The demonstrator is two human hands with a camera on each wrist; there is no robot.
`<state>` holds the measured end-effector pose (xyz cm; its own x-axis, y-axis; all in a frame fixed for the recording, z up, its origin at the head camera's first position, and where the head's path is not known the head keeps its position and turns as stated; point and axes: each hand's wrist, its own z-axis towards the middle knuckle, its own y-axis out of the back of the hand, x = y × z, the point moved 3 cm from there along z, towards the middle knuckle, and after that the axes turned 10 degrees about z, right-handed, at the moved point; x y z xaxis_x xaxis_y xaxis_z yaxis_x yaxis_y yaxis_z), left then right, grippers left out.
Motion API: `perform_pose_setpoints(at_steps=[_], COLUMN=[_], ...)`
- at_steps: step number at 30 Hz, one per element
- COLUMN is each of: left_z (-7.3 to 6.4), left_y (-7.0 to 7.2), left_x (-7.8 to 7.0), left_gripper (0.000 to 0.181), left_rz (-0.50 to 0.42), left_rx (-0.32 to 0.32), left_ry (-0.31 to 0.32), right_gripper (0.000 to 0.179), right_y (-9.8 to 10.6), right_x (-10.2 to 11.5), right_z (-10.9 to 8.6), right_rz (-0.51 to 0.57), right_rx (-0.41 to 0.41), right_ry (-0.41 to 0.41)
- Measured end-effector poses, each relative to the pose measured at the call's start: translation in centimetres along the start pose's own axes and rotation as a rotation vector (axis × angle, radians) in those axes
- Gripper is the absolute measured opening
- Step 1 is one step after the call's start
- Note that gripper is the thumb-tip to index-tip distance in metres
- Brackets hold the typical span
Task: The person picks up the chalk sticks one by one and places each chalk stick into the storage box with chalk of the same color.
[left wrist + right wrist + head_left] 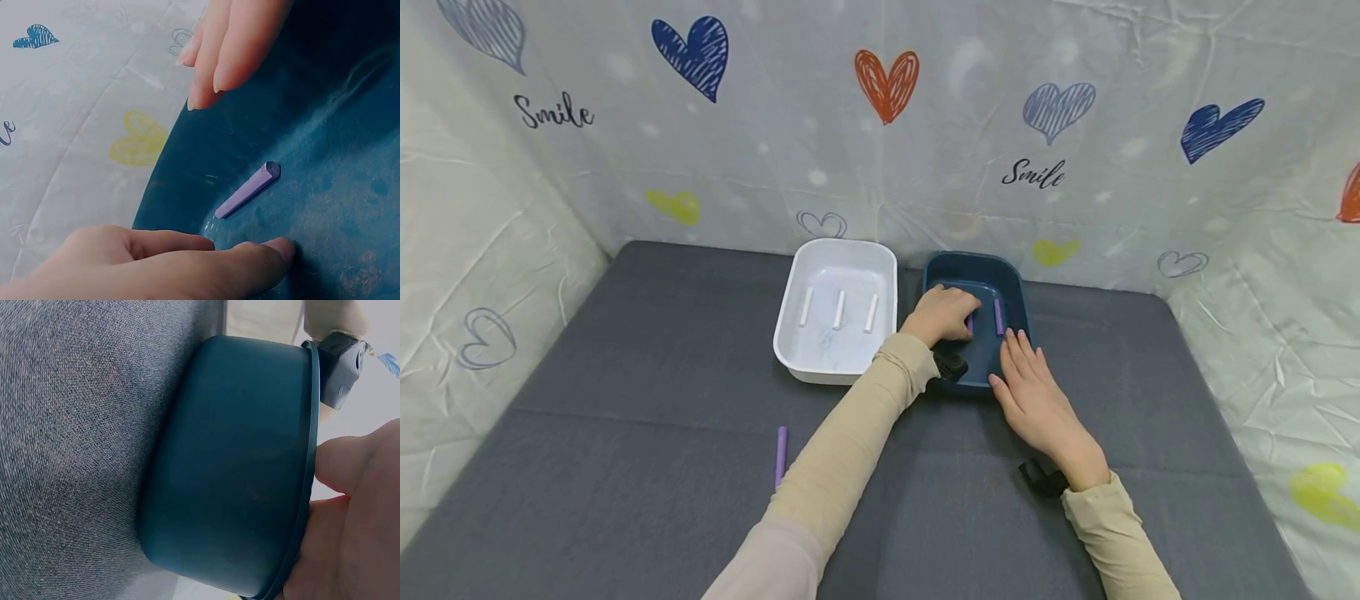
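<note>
My left hand (946,314) reaches into the dark blue bin (937,265), thumb and index finger at the two ends of a short purple stick (970,323), which is mostly hidden by the hand. To its right another purple stick (998,317) lies on the bin floor; in the left wrist view this stick (248,190) shows beyond the thumb. My right hand (1037,400) rests with straight fingers at the near right corner of the bin. In the right wrist view its thumb (344,464) touches the rim.
Left of the blue bin stands a white bin (786,333) with white sticks (838,310) in a row. Another purple stick (781,457) lies on the grey table (647,467), beside the left sleeve. A printed cloth (790,142) hangs right behind the bins.
</note>
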<state>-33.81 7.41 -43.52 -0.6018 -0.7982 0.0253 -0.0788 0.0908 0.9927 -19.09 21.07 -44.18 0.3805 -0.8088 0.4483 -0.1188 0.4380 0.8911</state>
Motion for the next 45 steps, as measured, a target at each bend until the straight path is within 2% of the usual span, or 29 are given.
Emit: perform_pose_setpoints(at_steps=[4, 24, 29, 37, 40, 45], left_z=[0.0, -0.5, -0.5, -0.7, -0.8, -0.9], left_y=[-0.1, 0.6, 0.8, 1.5, 2.0, 2.6], left_x=[0.0, -0.1, 0.0, 0.1, 0.1, 0.1], left_gripper=[0.041, 0.062, 0.064, 0.064, 0.063, 0.063], left_rz=[-0.001, 0.004, -0.048, -0.178, -0.217, -0.233], left_rx=[0.004, 0.015, 0.003, -0.027, -0.043, -0.07], left_ry=[-0.001, 0.026, 0.029, 0.023, 0.036, 0.08], right_gripper=[0.065, 0.064, 0.064, 0.064, 0.064, 0.064], right_y=[-0.1, 0.2, 0.2, 0.1, 0.1, 0.1], right_x=[0.0, 0.2, 0.1, 0.1, 0.1, 0.1], right_z=[0.0, 0.1, 0.1, 0.1, 0.1, 0.1], right_rz=[-0.001, 0.008, 0.006, 0.007, 0.007, 0.008], right_rx=[0.003, 0.0, 0.007, 0.011, 0.011, 0.014], right_ry=[-0.003, 0.007, 0.004, 0.004, 0.002, -0.002])
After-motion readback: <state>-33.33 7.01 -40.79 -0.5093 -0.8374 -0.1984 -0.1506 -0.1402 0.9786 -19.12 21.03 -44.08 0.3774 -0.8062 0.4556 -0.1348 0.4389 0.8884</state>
